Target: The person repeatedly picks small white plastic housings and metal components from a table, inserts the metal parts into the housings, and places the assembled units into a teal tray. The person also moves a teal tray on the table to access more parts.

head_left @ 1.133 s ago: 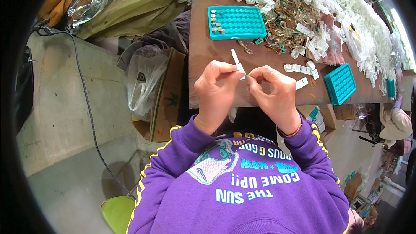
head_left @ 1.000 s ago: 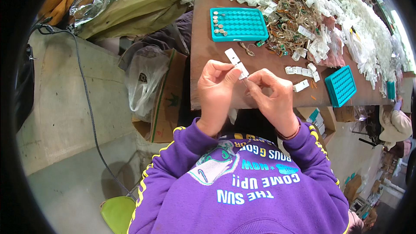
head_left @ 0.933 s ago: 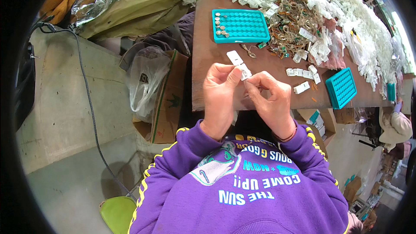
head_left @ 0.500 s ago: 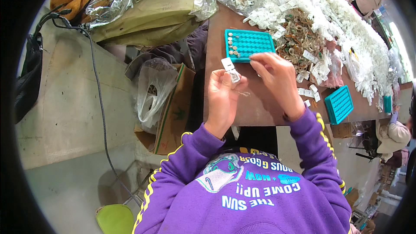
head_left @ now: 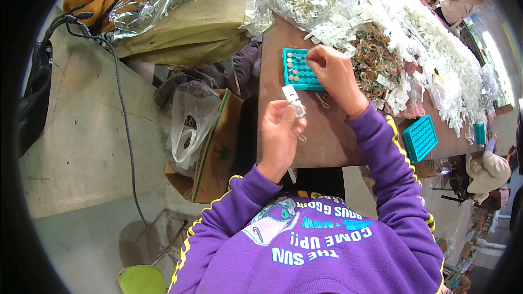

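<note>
Between the thumb and fingers of my left hand (head_left: 278, 139) is a small white plastic case (head_left: 291, 94), its parts folded apart, in front of the tray. My right hand (head_left: 339, 81) is over the right part of the teal tray (head_left: 285, 66), with thumb and fingertips pinched together. Whatever may be in that pinch is too small or hidden to make out. Small round silvery discs (head_left: 296, 78) sit in the left pockets of the tray; my right hand covers many of the other pockets. A thin pale strand (head_left: 322, 100) lies on the table by the tray's near edge.
A large heap of white plastic pieces (head_left: 403, 38) covers the far right table, beside tangled brownish bits (head_left: 372, 57). Another teal tray (head_left: 420, 138) is at the right edge. A cardboard box (head_left: 209, 149) with a plastic bag stands left of the table. Two people work at far right.
My right hand has risen from the tray's near edge to over its right pockets, its fingers now pinched. The left hand still holds the white case, and the whole view has shifted slightly.
</note>
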Available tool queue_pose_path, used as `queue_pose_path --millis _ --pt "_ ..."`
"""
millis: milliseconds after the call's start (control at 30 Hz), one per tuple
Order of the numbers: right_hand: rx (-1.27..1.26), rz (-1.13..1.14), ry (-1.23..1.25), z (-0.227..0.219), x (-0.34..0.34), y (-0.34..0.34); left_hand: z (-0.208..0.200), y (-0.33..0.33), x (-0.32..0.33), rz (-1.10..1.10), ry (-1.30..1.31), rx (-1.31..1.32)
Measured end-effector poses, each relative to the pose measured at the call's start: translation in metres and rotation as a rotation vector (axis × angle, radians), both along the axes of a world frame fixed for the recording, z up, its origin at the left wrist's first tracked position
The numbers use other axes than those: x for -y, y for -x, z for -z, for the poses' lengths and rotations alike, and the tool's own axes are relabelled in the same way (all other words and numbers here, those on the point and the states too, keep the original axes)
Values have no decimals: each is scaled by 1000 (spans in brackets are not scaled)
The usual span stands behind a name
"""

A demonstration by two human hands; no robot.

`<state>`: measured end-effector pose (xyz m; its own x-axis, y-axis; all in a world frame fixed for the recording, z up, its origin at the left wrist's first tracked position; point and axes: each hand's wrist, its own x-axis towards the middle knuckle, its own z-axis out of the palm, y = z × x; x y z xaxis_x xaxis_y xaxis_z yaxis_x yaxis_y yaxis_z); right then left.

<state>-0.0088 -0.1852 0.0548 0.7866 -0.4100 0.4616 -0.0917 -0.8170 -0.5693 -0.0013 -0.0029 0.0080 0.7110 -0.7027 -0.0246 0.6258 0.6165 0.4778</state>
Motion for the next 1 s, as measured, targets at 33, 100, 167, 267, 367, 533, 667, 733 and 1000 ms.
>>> queue_pose_path --millis 33,100,167,267,367,533,667,733,1000 --pt "-33 -27 67 -1 7 -6 0 0 0 -8 -19 -19" --pt "-94 -84 159 -2 17 -16 -1 0 1 -28 -56 -53" --pt "-171 -134 205 -2 21 -24 -1 -1 0 -16 -67 -41" --pt "-225 -143 211 -2 21 -28 1 -2 -1 10 -55 -23" --pt "-195 -162 265 0 20 -27 1 -2 -2 26 -40 -17" --pt "-204 -133 381 5 16 -26 -1 -1 -2 36 -35 -20" --pt "-93 -139 180 -10 7 -18 -1 -2 -2 45 -35 -22" --pt "-92 -142 -30 -22 3 1 1 -2 -2 44 -21 -26" --pt "-246 -117 579 -8 7 33 4 -2 1 47 -16 -7"
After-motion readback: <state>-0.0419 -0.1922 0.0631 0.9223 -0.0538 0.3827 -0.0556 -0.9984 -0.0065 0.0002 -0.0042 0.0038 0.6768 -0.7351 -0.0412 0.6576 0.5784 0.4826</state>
